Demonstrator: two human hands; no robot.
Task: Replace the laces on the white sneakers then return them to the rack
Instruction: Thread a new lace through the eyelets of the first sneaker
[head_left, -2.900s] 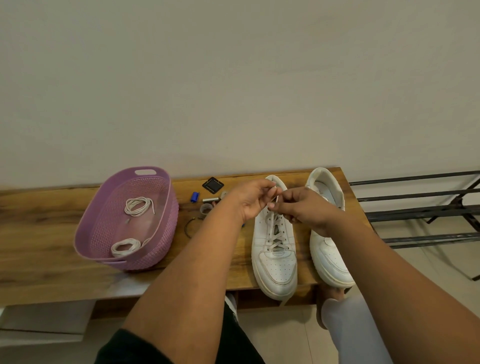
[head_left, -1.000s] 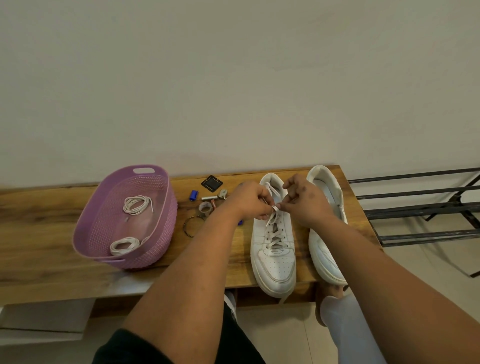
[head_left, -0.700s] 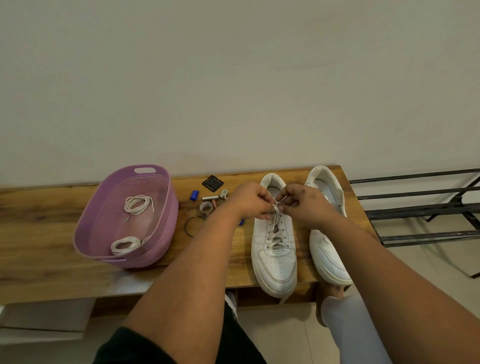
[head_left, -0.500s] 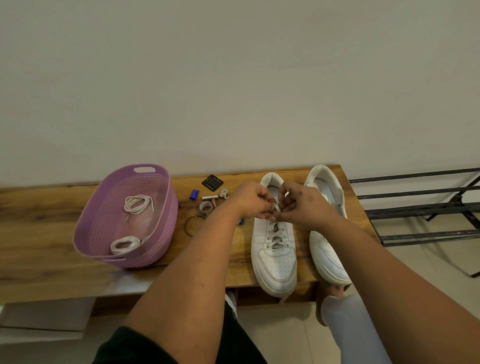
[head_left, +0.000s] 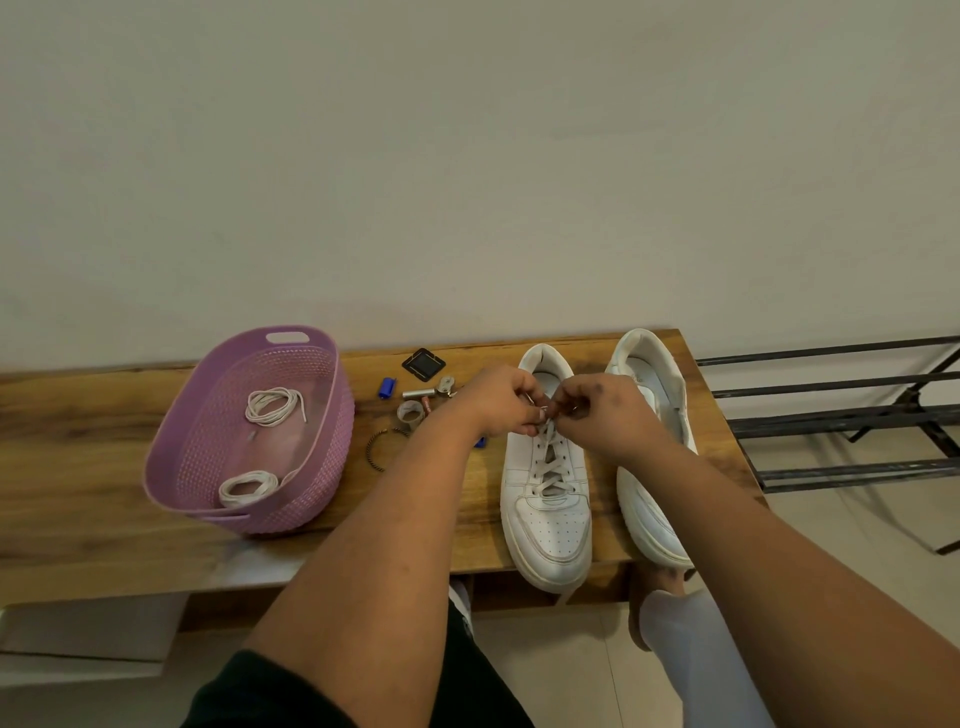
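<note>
A white lace (head_left: 549, 457) criss-crosses the eyelets of the left white sneaker (head_left: 546, 486), which stands toe-toward-camera on a wooden bench (head_left: 93, 467). Above the shoe's upper eyelets, the person's left hand (head_left: 501, 400) and right hand (head_left: 605, 415) meet knuckle to knuckle, the fingers of both curled and pinching the lace ends between them. The second sneaker (head_left: 652, 452), at 3 o'clock from the first and just beside it, shows no lacing on its visible part; the right forearm covers much of it. At 9 o'clock from the hands lies a scatter of small objects, among them a blue clip (head_left: 386, 387) and a roll of tape (head_left: 410, 413). Farther out at 9 o'clock sits a purple basket (head_left: 322, 467) holding two coiled white laces (head_left: 274, 406). A black metal rack (head_left: 841, 415) stands at 3 o'clock, beyond the bench end.
</note>
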